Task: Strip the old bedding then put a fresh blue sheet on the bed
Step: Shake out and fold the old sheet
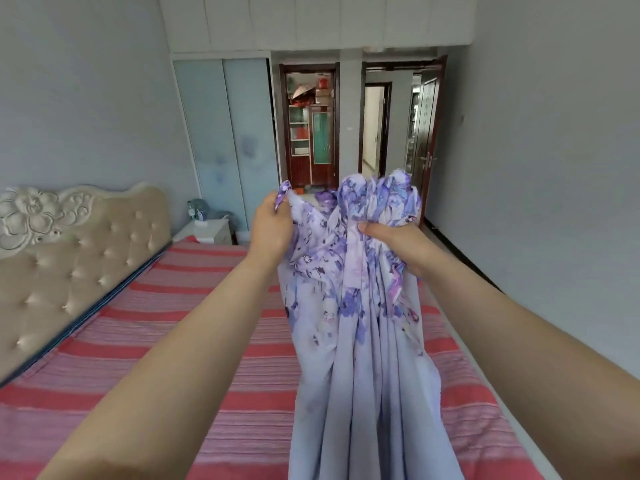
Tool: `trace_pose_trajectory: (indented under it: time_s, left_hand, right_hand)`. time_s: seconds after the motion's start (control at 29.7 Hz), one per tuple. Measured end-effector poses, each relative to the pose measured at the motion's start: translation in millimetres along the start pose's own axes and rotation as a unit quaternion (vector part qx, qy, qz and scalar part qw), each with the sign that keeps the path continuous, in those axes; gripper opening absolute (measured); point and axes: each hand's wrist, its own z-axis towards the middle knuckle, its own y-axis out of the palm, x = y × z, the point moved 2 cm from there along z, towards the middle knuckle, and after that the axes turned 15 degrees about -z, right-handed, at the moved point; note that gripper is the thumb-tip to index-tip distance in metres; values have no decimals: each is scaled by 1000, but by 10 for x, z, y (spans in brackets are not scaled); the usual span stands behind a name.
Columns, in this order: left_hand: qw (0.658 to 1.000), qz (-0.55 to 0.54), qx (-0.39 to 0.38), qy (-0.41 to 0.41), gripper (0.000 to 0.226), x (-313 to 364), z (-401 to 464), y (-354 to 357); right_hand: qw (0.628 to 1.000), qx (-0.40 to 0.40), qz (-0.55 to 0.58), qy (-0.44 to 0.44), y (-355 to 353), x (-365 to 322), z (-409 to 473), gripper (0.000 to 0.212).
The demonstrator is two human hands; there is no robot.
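Note:
A pale blue sheet with purple flowers (363,341) hangs bunched in front of me over the bed. My left hand (272,226) pinches an edge of it near the top left. My right hand (391,242) grips the gathered folds at the top, thumb across the front. The sheet falls in long pleats down to the bottom of the view. Beneath it the bed (145,341) is covered by a red and pink striped cloth, lying flat.
A tufted beige headboard (69,258) stands along the left. A white nightstand (207,230) sits beyond the bed, by a pale sliding-door wardrobe (228,140). Two open doorways (377,126) lie ahead. A strip of floor (457,251) runs along the bed's right side.

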Motion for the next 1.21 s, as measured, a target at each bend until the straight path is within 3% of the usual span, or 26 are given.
trace_pose_trajectory:
  time_s: [0.1,0.17,0.24,0.3,0.4,0.47,0.51,0.57,0.64,0.74,0.84,1.01,1.11,1.21]
  left_hand:
    - [996,3,39,-82,33,-446,218,16]
    - [975,-60,63,-205,30,-733,344,49]
    - [935,-152,58,-314,26,-988,439,104]
    - [899,-240,54,-362,24,-1176,497,158]
    - [867,-311,90,-380,24,-1438,587,239]
    - [863,-312,129,-375,26,-1593,654,368]
    - [862,-312,149,-371,29,-1656,648,431]
    - [877,-281,159,-357,24,-1872,655,652]
    - [895,-254,117,-348,18,-2069,547,940]
    - [907,-219,66,-353,29,-2316,277,1335]
    - [901,-219,67,-367,27,-2435,80,1533]
    - [891,-219,9,-398,20,-2501,-75,1568]
    - [914,-177,10,-365,14,-2502,-125,1551]
    - [949,-101,10,-297,32,-2480,-143,1506]
  right_hand:
    - [997,-31,-32,56,66,379,331,71]
    - [993,-46,-56,91,61,634,525,95]
    - [987,-84,-62,124,42,829,724,101]
    - [981,-77,-63,166,7,1004,943,98]
    - [976,21,-54,209,-92,1377,1360,100]
    - [969,94,-40,226,-171,1627,1645,100]
    - [965,131,-23,228,-180,1674,1709,93]
    - [964,167,-12,206,-132,1724,1853,59]
    - [977,146,-29,154,52,1786,1910,34]
    - [990,89,-63,92,416,1934,1844,23]
    - [994,32,-65,80,558,2149,1735,14]
    - [996,-50,-13,70,501,2284,1596,11]
    - [992,-78,32,94,486,2365,1529,16]
    - [979,-114,110,128,478,2429,1512,24]
